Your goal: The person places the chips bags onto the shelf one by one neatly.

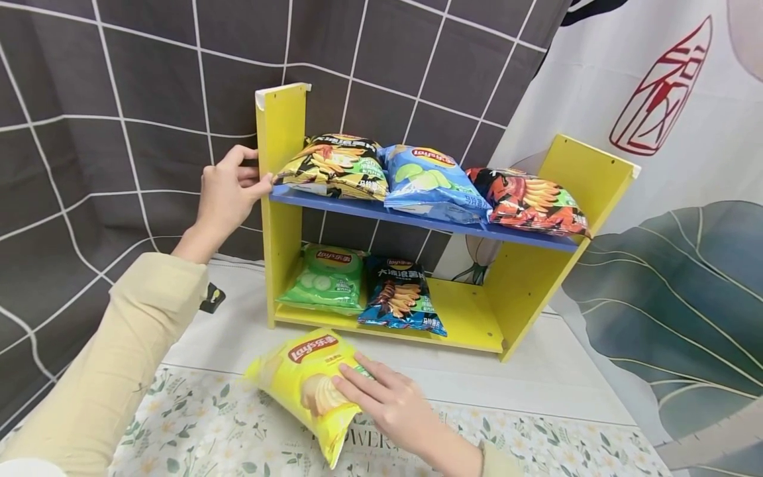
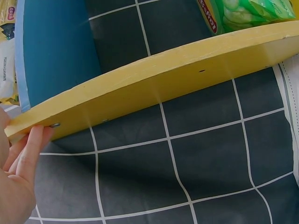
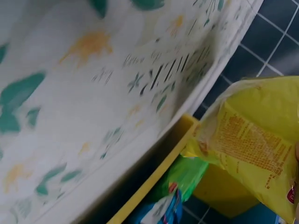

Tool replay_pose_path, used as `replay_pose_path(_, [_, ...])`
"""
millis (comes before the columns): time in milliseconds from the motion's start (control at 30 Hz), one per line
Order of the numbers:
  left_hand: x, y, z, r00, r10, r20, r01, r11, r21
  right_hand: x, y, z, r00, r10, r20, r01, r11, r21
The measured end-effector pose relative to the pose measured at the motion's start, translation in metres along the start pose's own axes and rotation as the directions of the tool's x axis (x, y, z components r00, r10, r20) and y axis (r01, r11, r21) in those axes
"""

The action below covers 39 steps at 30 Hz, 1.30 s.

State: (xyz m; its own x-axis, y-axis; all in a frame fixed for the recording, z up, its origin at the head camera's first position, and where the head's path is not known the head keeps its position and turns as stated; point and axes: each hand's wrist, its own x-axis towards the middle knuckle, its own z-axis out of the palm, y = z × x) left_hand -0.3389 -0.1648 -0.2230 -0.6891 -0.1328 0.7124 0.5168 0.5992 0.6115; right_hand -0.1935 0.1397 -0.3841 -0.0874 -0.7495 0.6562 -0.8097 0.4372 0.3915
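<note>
My left hand (image 1: 229, 189) grips the left side panel (image 1: 283, 136) of a small yellow shelf, thumb on its front edge and fingers along the outer face. In the left wrist view, those fingers (image 2: 29, 158) press near a screw. My right hand (image 1: 396, 404) holds a yellow bag of potato chips (image 1: 310, 377) by its right side, tilted, in front of the shelf. The thumb is hidden behind the bag. The back of this bag (image 3: 252, 144), covered in small print, faces the right wrist camera.
On the blue upper board (image 1: 381, 213) lie black-gold (image 1: 336, 165), blue (image 1: 432, 182) and red (image 1: 530, 202) chip bags. Below, a green bag (image 1: 328, 278) and a dark blue bag (image 1: 402, 295) lean on the yellow bottom board (image 1: 467, 318). A flowered cloth (image 1: 197, 424) covers the table front.
</note>
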Motion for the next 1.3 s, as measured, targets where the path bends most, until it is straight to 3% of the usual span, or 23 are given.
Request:
replay_pose_path(133, [0.0, 0.0, 0.0, 1.0, -0.002, 0.002, 0.002, 1.0, 0.001, -0.005, 0.01, -0.007, 1.0, 0.002, -0.031, -0.004, 0.999, -0.04])
replay_pose_path(333, [0.0, 0.0, 0.0, 1.0, -0.004, 0.004, 0.004, 1.0, -0.001, -0.008, 0.031, -0.015, 0.989, -0.02, -0.145, 0.002, 0.993, -0.121])
replay_pose_path(467, [0.0, 0.001, 0.0, 1.0, -0.005, 0.005, 0.005, 1.0, -0.004, -0.01, 0.048, -0.022, 0.981, 0.034, -0.19, -0.064, 0.986, -0.152])
replay_pose_path(633, [0.0, 0.0, 0.0, 1.0, -0.008, 0.005, 0.008, 1.0, -0.002, -0.019, 0.07, -0.029, 0.962, 0.158, -0.221, -0.194, 0.969, -0.152])
replay_pose_path(800, [0.0, 0.0, 0.0, 1.0, -0.009, 0.005, 0.009, 1.0, 0.004, -0.031, 0.09, -0.037, 0.945, 0.268, -0.189, -0.3, 0.94, -0.162])
replay_pose_path(1000, [0.0, 0.0, 0.0, 1.0, -0.002, 0.003, 0.002, 1.0, 0.003, -0.046, 0.116, -0.038, 0.915, 0.337, -0.22, -0.38, 0.904, -0.196])
replay_pose_path(1300, [-0.001, 0.0, 0.0, 1.0, 0.0, -0.004, 0.0, 1.0, 0.011, -0.075, 0.149, -0.033, 0.87, 0.418, -0.26, -0.484, 0.824, -0.294])
